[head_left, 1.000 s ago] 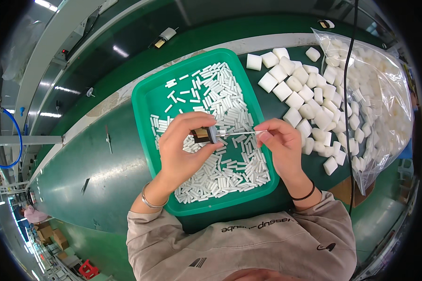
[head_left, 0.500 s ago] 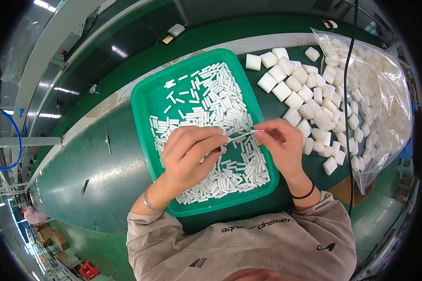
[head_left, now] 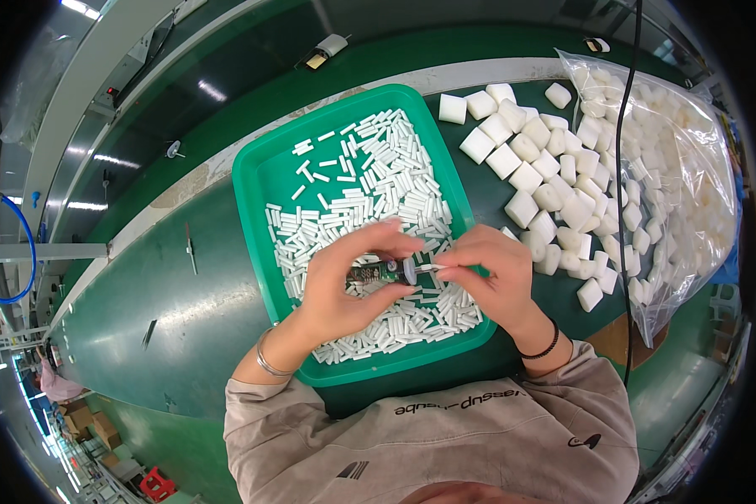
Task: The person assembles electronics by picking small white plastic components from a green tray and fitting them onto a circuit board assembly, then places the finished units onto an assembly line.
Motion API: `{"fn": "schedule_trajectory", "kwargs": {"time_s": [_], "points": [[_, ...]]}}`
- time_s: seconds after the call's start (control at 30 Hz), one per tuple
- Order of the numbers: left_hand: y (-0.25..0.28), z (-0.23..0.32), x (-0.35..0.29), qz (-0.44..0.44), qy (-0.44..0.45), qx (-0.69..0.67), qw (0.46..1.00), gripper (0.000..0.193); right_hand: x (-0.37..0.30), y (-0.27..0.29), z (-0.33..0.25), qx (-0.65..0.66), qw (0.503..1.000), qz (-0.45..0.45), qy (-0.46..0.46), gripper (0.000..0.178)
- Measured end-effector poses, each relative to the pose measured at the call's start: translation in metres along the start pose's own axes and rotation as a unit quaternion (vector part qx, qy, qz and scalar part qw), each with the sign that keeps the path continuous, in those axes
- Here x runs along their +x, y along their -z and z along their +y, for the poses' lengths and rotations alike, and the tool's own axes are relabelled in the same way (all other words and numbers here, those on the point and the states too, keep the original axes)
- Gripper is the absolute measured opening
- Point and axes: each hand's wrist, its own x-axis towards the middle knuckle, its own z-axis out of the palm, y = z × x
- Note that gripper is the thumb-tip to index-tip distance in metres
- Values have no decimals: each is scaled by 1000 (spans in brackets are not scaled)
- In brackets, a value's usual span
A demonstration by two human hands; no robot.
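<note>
My left hand [head_left: 344,281] curves round a small dark circuit board [head_left: 368,273] with a pale round disc [head_left: 409,270] at its right end. The thumb lies below the board and the fingers above it. To the right of the disc, my right hand [head_left: 491,269] pinches a small white tube [head_left: 428,268] between thumb and fingertips, in line with the board. Whether the tube touches the disc is hard to make out. Both hands are above a green plastic tray [head_left: 252,181] holding many loose short white tubes [head_left: 395,160].
White foam-like blocks [head_left: 525,179] lie heaped right of the tray, some spilling from a clear plastic bag [head_left: 689,185]. A black cable [head_left: 620,160] hangs across the bag. Beyond the table's pale edge, a dark green belt carries small assemblies [head_left: 328,52]. A thin rod [head_left: 191,248] lies left of the tray.
My left hand has opened its grip and turned, so the board's face and disc now show. My right hand has shifted slightly left and down. Assemblies on the far belt have moved right.
</note>
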Motion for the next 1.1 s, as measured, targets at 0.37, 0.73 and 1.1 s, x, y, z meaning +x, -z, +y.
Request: {"fn": "schedule_trajectory", "kwargs": {"time_s": [0.37, 0.73, 1.1], "points": [[6, 0, 2, -37, 312, -204, 927, 36, 14, 10, -2, -256, 948, -15, 189, 21], [10, -3, 4, 39, 282, -155, 946, 33, 19, 76, 8, -543, 833, -102, 9, 23], [7, -5, -3, 62, 225, -203, 951, 33, 26, 30, -10, -463, 884, -46, 53, 30]]}}
